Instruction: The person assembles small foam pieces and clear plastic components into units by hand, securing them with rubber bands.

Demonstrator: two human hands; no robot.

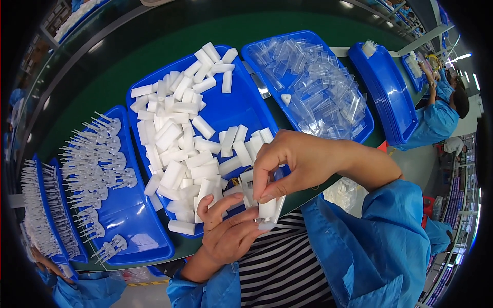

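Observation:
Close to my body, both hands meet over the near edge of a blue tray. My right hand pinches a small white block between thumb and fingers. Below it, my left hand closes its thumb and forefinger on a clear plastic piece at the block's lower end, other fingers raised. How far the block sits inside the clear piece I cannot tell. Beyond my hands lies the tray with a heap of white blocks. A second blue tray holds many clear plastic pieces.
On the left, a blue tray carries clear parts with thin white stems, beside more filled trays. Stacked blue trays stand at the right. Co-workers in blue sit at the far right and lower left.

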